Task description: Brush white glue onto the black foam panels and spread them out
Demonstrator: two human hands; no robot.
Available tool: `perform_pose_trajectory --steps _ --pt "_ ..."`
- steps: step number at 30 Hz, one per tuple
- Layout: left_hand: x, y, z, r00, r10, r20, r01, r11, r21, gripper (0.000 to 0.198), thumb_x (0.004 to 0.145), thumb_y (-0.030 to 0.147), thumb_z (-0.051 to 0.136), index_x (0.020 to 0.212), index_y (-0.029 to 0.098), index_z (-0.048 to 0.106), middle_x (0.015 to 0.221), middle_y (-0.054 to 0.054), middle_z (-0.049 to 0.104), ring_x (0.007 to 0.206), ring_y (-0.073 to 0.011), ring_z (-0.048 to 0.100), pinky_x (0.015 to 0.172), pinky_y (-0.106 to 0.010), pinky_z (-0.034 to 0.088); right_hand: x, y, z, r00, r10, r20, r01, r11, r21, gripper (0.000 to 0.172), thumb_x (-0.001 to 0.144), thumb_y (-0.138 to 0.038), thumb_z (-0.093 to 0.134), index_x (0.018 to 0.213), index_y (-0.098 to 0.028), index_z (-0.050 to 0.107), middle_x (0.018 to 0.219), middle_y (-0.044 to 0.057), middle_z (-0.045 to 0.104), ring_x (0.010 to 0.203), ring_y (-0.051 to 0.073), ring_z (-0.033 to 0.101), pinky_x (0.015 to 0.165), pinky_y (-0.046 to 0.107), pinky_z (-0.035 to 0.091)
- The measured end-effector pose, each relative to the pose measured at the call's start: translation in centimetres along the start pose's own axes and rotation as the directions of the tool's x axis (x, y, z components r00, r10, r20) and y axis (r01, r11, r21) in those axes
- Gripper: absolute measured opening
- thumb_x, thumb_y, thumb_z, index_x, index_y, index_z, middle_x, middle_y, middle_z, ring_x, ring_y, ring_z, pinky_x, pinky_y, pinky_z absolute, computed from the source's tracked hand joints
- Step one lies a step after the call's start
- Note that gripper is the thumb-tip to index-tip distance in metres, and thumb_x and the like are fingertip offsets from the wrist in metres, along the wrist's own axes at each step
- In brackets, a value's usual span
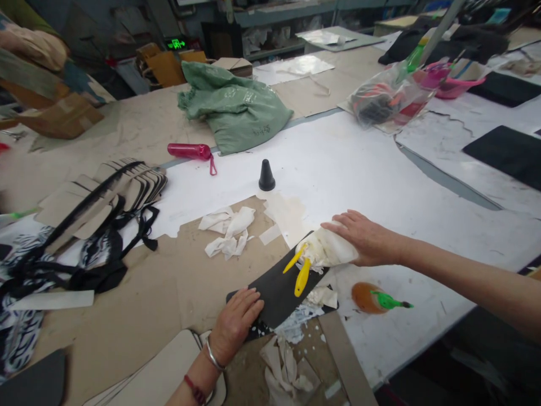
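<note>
Grips a white container (338,250) with the right hand (372,239), right of centre, fingers clamped on its right end. Holds it tipped over the upper right end of a black panel (273,293), low centre of frame. Has two yellow handles (302,282) out of its whitish, crusted mouth, toward lower left; can't tell how full inside. Lays the left hand (239,318) on the panel's lower left end, fingers extended, close together. Shows an orange-brown squeeze bottle (366,298) with green top (384,300) on the table (422,192), lower right of frame, near the container. Shows, upper right, a clear plastic bag (397,98) with dark and orange items (374,110) in it, plus a pink basket (454,89) just beside. Shows, upper middle, a bulging green sack (245,107), contents hidden; upper left, a cardboard box (67,117), contents unclear.
</note>
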State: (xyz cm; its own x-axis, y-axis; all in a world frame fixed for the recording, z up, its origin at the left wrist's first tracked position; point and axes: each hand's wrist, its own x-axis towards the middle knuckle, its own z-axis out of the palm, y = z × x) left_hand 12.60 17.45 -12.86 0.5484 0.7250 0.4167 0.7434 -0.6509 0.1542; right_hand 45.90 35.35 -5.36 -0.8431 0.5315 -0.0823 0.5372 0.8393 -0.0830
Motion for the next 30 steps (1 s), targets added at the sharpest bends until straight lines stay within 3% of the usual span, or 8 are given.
perform_pose_trajectory --steps 5,12,15,18,25,30 --pt "1.3 0.3 -1.5 0.994 0.106 -0.016 -0.107 0.993 -0.044 0.021 0.087 0.010 0.039 0.096 0.011 0.059 0.097 -0.011 0.065 0.103 -0.0199 0.057 0.086 -0.040 0.052 -0.5 1.1 -0.4 0.998 0.048 -0.030 -0.050 0.998 -0.034 0.080 0.060 -0.032 0.061 0.131 -0.010 0.032 0.113 0.018 0.047 0.098 0.030 0.044 0.091 0.045 0.031" --pt "1.5 -1.0 -4.7 0.997 0.071 0.012 -0.071 0.997 0.006 0.028 0.090 0.012 0.033 0.102 0.012 0.058 0.102 -0.012 0.064 0.111 -0.0176 0.052 0.095 -0.038 0.046 -1.7 1.8 -1.3 0.992 0.107 -0.073 -0.111 0.993 -0.045 0.083 0.058 -0.034 0.062 0.131 -0.010 0.031 0.112 0.018 0.047 0.098 0.030 0.045 0.089 0.043 0.034" --pt "2.4 -0.7 -5.6 0.993 0.117 0.002 -0.117 0.993 0.002 0.028 0.090 0.012 0.033 0.104 0.011 0.057 0.103 -0.012 0.064 0.113 -0.0184 0.050 0.095 -0.039 0.046 -2.2 2.0 -1.6 0.987 0.127 -0.101 -0.133 0.990 -0.049 0.084 0.058 -0.035 0.062 0.131 -0.011 0.030 0.112 0.017 0.047 0.099 0.031 0.045 0.089 0.044 0.033" --pt "3.1 0.1 -4.8 0.982 0.186 -0.016 -0.187 0.982 -0.028 0.025 0.088 0.010 0.037 0.103 0.010 0.057 0.103 -0.013 0.064 0.115 -0.0207 0.049 0.092 -0.041 0.048 -2.6 2.0 -2.0 0.984 0.134 -0.115 -0.142 0.988 -0.061 0.082 0.058 -0.035 0.062 0.131 -0.010 0.030 0.112 0.018 0.048 0.098 0.031 0.045 0.089 0.044 0.033" --pt "3.1 0.1 -0.1 0.974 0.227 0.003 -0.227 0.973 -0.034 0.022 0.087 0.008 0.038 0.096 0.010 0.058 0.098 -0.012 0.066 0.108 -0.0233 0.055 0.085 -0.047 0.052 -3.4 1.0 -2.1 0.988 0.128 -0.090 -0.133 0.990 -0.049 0.081 0.060 -0.033 0.060 0.132 -0.011 0.031 0.112 0.018 0.048 0.097 0.030 0.046 0.088 0.044 0.033" --pt "3.8 -0.1 -0.1 0.971 0.237 -0.028 -0.237 0.971 0.000 0.022 0.087 0.008 0.038 0.096 0.009 0.058 0.095 -0.012 0.066 0.108 -0.0230 0.054 0.084 -0.045 0.054 -3.5 -0.1 -1.5 0.994 0.101 -0.039 -0.102 0.995 -0.016 0.078 0.061 -0.032 0.060 0.131 -0.010 0.034 0.113 0.019 0.048 0.100 0.030 0.044 0.092 0.047 0.029"
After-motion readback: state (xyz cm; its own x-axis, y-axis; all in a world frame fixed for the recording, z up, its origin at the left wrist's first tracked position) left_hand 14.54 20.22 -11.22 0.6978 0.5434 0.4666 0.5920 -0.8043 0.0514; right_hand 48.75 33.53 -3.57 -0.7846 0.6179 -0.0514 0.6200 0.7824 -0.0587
